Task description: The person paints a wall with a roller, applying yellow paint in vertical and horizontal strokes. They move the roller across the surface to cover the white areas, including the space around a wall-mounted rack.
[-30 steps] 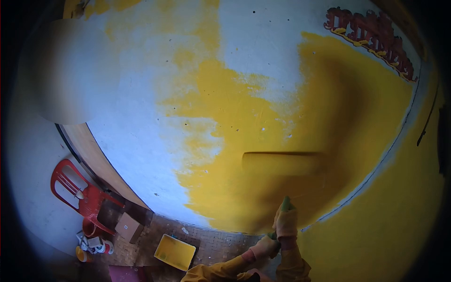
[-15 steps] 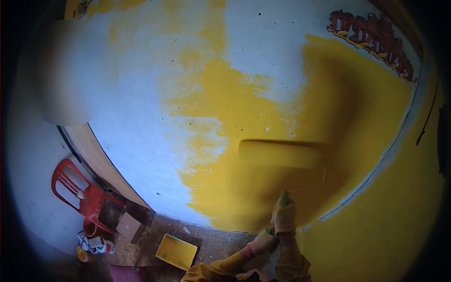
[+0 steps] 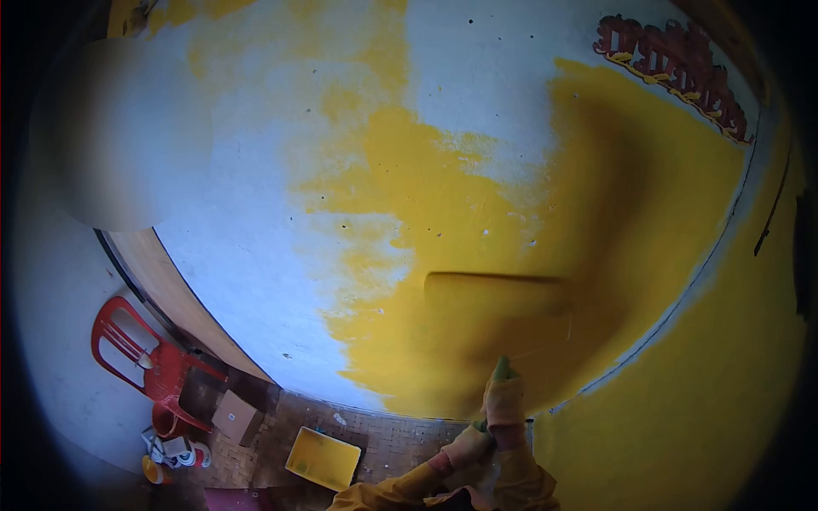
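A paint roller (image 3: pixel 494 294), coated in yellow, lies across the yellow-painted part of the wall (image 3: pixel 443 187). Its thin wire frame runs down to a green handle (image 3: pixel 503 367). Gloved, my right hand (image 3: pixel 504 400) is wrapped round the upper part of this handle. Just below and to the left, my left hand (image 3: pixel 467 448), gloved too, closes round the lower end of the handle. Both sleeves are yellow-brown. The wall's left and upper middle parts are pale, with patchy yellow along the border.
On the floor stand a yellow paint tray (image 3: pixel 323 459), a cardboard box (image 3: pixel 237 418) and a red plastic chair (image 3: pixel 166 370). Paint containers (image 3: pixel 195 456) cluster below the chair. Dark red lettering (image 3: pixel 677 72) marks the wall's upper right, and a corner runs down the right side.
The roller has moved down the wall and a little left. Both hands have shifted slightly with it, the right one down and left, still gripping the handle.
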A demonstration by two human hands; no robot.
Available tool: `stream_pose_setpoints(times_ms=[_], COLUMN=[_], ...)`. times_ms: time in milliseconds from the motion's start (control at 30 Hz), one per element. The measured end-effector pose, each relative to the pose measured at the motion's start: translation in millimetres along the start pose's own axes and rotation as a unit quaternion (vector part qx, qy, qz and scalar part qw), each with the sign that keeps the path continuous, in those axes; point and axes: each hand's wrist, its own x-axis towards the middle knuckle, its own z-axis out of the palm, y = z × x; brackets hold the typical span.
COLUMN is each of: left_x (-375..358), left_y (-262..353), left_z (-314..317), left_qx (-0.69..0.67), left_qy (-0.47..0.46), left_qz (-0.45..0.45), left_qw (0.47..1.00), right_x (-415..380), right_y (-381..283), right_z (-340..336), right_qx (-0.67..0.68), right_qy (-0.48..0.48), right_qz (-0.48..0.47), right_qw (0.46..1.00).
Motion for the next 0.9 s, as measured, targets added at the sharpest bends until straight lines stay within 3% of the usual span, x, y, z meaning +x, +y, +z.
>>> stream_pose_setpoints(times_ms=[67, 100, 167, 200, 267, 300, 367, 400, 467, 500, 567, 600, 667, 700, 733, 767, 900], left_x=[-9, -13, -15, -13, -7, -3, -5, -8, -10, -11, -15, -14, -20, -17, -13, -12, -20], left_y=[5, 6, 7, 8, 10, 12, 11, 10, -3, -5, -10, -9, 11, 16, 17, 16, -12], left_z=[4, 6, 4, 0, -11, -17, -18, -16, -15, -14, -14, -16, -14, -16, -21, -23, -29], left_qx=[0.014, 0.032, 0.053, 0.040, 0.030, 0.049, 0.072, 0.062, 0.024, 0.029, -0.069, -0.065, 0.014, 0.016, 0.035, 0.053, 0.068], left_qy=[0.046, 0.050, 0.052, 0.034, 0.014, 0.020, 0.022, 0.030, 0.045, 0.041, 0.058, 0.056, 0.057, 0.056, 0.056, 0.055, 0.065], left_qz=[0.017, 0.007, -0.003, -0.003, -0.005, -0.003, -0.004, 0.003, -0.004, -0.004, -0.074, -0.074, -0.026, -0.027, -0.022, -0.016, -0.033], left_qw=[0.999, 0.998, 0.997, 0.999, 0.999, 0.999, 0.997, 0.998, 0.999, 0.999, 0.993, 0.994, 0.998, 0.998, 0.998, 0.997, 0.995], right_x=[-15, -15, -2, 3, 8, 10, 11, 5, -13, -13, -17, -16, -5, -2, -3, -7, -22], right_y=[35, 30, 6, -11, -45, -49, -51, -44, -18, -16, -14, -13, -49, -51, -52, -53, -49], right_z=[16, 13, -2, -11, -22, -21, -16, -11, 4, 8, 14, 13, -5, -5, -4, -5, -1], right_qx=[-0.141, -0.141, 0.021, 0.021, -0.065, -0.065, -0.113, -0.112, -0.264, -0.264, -0.022, -0.021, -0.038, -0.037, -0.251, -0.451, -0.400], right_qy=[-0.167, -0.169, -0.221, -0.219, -0.181, -0.179, -0.172, -0.167, -0.137, -0.131, -0.097, -0.093, -0.092, -0.090, -0.113, -0.131, -0.080], right_qz=[0.031, 0.033, 0.175, 0.175, 0.061, 0.064, -0.037, -0.035, -0.060, -0.057, 0.067, 0.068, -0.041, -0.039, -0.138, -0.229, -0.203], right_qw=[0.975, 0.975, 0.959, 0.960, 0.979, 0.980, 0.978, 0.979, 0.953, 0.954, 0.993, 0.993, 0.994, 0.994, 0.951, 0.852, 0.890])
